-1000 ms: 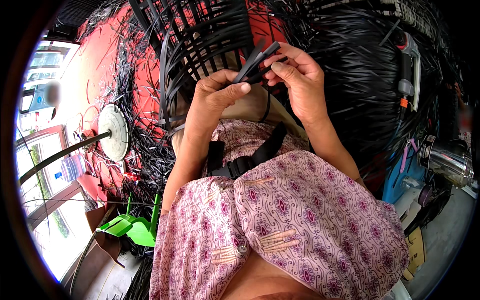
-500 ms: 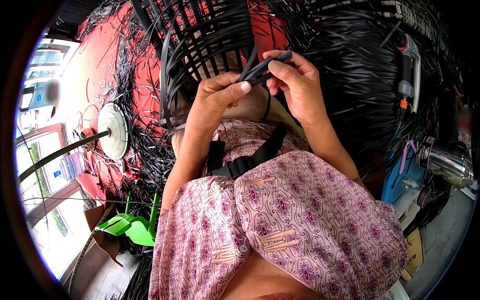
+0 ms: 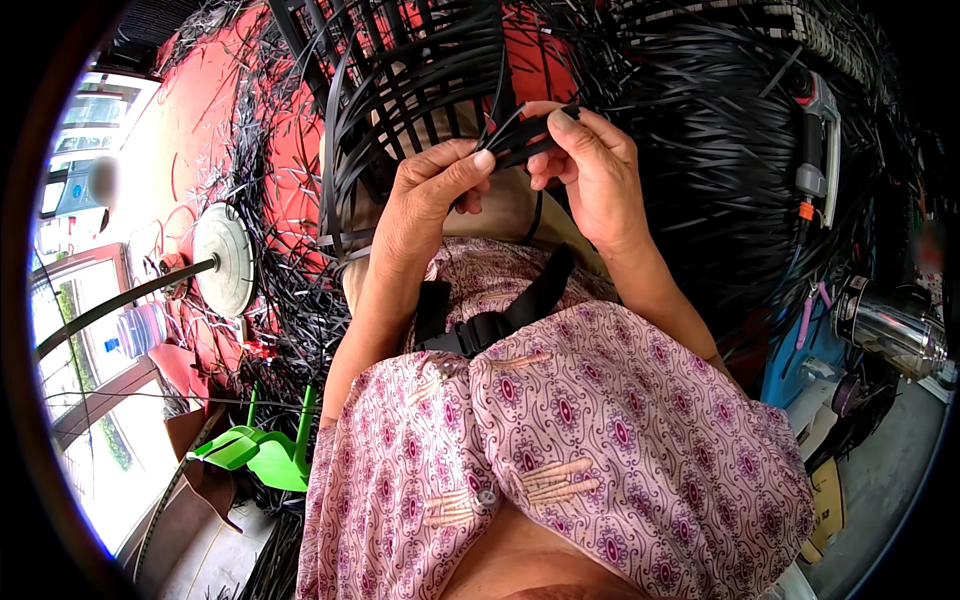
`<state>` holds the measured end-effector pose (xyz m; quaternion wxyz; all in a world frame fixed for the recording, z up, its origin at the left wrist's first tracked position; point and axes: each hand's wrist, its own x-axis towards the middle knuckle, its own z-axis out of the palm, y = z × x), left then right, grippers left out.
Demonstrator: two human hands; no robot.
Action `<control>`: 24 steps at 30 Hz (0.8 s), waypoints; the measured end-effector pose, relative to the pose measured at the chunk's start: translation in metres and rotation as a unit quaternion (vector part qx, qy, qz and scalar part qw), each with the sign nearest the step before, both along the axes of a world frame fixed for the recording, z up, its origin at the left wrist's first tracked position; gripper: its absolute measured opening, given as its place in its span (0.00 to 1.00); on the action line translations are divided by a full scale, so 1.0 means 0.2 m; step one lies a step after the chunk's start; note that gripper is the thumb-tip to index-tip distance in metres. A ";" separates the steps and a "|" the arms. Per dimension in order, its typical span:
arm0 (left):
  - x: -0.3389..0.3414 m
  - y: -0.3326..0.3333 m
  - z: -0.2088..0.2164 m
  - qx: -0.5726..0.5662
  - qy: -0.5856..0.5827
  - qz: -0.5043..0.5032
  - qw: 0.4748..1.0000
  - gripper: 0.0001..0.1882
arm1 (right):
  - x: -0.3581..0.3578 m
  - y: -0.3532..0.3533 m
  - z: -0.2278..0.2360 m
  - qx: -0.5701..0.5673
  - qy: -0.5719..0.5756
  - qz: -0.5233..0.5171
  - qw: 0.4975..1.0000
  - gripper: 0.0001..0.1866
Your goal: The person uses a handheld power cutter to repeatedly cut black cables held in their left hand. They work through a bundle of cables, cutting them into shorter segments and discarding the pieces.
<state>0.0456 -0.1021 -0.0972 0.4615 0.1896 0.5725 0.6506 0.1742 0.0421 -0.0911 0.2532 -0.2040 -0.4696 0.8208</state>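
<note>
Between my two hands runs a small bunch of flat black strips (image 3: 522, 135), held in front of my lap. My left hand (image 3: 440, 185) pinches them between thumb and fingers, with several strips fanning out above the thumb. On the other end my right hand (image 3: 590, 160) is closed, its thumb pressed over the strips. Just beyond my hands stands a woven black frame (image 3: 440, 70) of upright bars and crossing strips, with loose curved strips hanging at its left side. Part of that frame is hidden behind my fingers.
A large heap of black strips (image 3: 700, 190) lies to the right, with a grey and red hand tool (image 3: 815, 140) on it. A glass jar (image 3: 890, 325) is at the far right. On the left are a round pale disc (image 3: 224, 258) and green plastic scoops (image 3: 275, 457).
The strips between my hands have spread apart near my left thumb. My right fingers have shifted slightly along the bunch, covering the ends that stuck out before.
</note>
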 end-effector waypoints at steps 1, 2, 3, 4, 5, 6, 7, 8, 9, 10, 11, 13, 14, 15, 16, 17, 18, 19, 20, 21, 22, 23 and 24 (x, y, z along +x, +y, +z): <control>0.00 0.00 0.00 0.000 0.002 0.003 1.000 0.13 | 0.00 0.00 0.00 0.001 0.004 0.003 1.000 0.14; 0.00 0.01 0.01 0.008 0.006 0.007 1.000 0.13 | 0.00 -0.01 0.00 0.003 -0.007 0.005 1.000 0.14; 0.01 0.02 0.02 0.015 0.010 0.011 1.000 0.13 | 0.00 -0.02 0.01 0.006 -0.019 0.007 1.000 0.14; 0.02 0.03 0.02 0.023 0.014 0.016 1.000 0.13 | -0.01 -0.04 0.01 0.009 -0.030 0.010 0.999 0.14; 0.02 0.03 0.03 0.011 0.039 0.008 0.999 0.12 | -0.01 -0.04 0.02 0.020 -0.032 0.012 0.999 0.14; 0.03 0.03 0.03 -0.002 0.065 0.000 0.998 0.12 | -0.01 -0.05 0.02 0.029 -0.034 0.015 0.999 0.15; 0.03 0.03 0.04 -0.014 0.090 -0.008 0.996 0.12 | -0.01 -0.05 0.02 0.039 -0.035 0.018 0.998 0.15; 0.04 0.03 0.05 -0.021 0.095 -0.008 0.995 0.12 | -0.02 -0.05 0.02 0.045 -0.038 0.021 0.998 0.15; 0.04 0.04 0.07 -0.027 0.100 -0.009 0.995 0.12 | -0.02 -0.04 0.03 0.055 -0.036 0.027 0.998 0.15; 0.04 0.04 0.08 -0.033 0.105 -0.009 0.994 0.11 | -0.02 -0.04 0.03 0.064 -0.033 0.033 0.997 0.14; 0.04 0.04 0.08 -0.035 0.110 -0.008 0.993 0.11 | -0.01 -0.03 0.04 0.073 -0.031 0.040 0.996 0.14; 0.04 0.04 0.08 -0.042 0.120 -0.003 0.992 0.11 | -0.01 -0.03 0.04 0.098 -0.028 0.045 0.994 0.16; 0.04 0.05 0.09 -0.037 0.120 -0.003 0.992 0.11 | -0.01 -0.03 0.04 0.111 -0.026 0.048 0.992 0.17; 0.04 0.05 0.09 -0.031 0.120 -0.005 0.992 0.11 | -0.01 -0.03 0.04 0.097 -0.022 0.041 0.994 0.16; 0.04 0.05 0.10 -0.025 0.121 -0.006 0.992 0.11 | -0.01 -0.04 0.04 0.084 -0.019 0.035 0.996 0.16; 0.04 0.05 0.10 -0.021 0.123 -0.010 0.992 0.11 | -0.01 -0.05 0.04 0.071 -0.015 0.028 0.997 0.16; 0.03 0.05 0.10 -0.016 0.125 -0.012 0.992 0.11 | -0.01 -0.06 0.04 0.053 -0.016 0.021 0.998 0.15; 0.03 0.05 0.10 -0.011 0.128 -0.015 0.992 0.12 | -0.01 -0.07 0.03 0.035 -0.017 0.013 0.999 0.14; 0.03 0.05 0.10 -0.016 0.140 -0.016 0.990 0.12 | -0.01 -0.07 0.03 0.017 -0.018 0.006 1.000 0.14; 0.04 0.05 0.10 -0.021 0.151 -0.016 0.988 0.12 | -0.01 -0.07 0.03 0.018 -0.020 0.004 1.000 0.13; 0.04 0.05 0.10 -0.027 0.162 -0.015 0.986 0.12 | -0.01 -0.07 0.03 0.019 -0.022 0.002 1.000 0.13; 0.05 0.05 0.10 -0.021 0.156 -0.012 0.988 0.12 | -0.01 -0.06 0.03 0.020 -0.024 0.001 1.000 0.13; 0.05 0.05 0.10 -0.015 0.149 -0.009 0.989 0.12 | -0.01 -0.07 0.03 0.022 -0.023 -0.004 0.999 0.13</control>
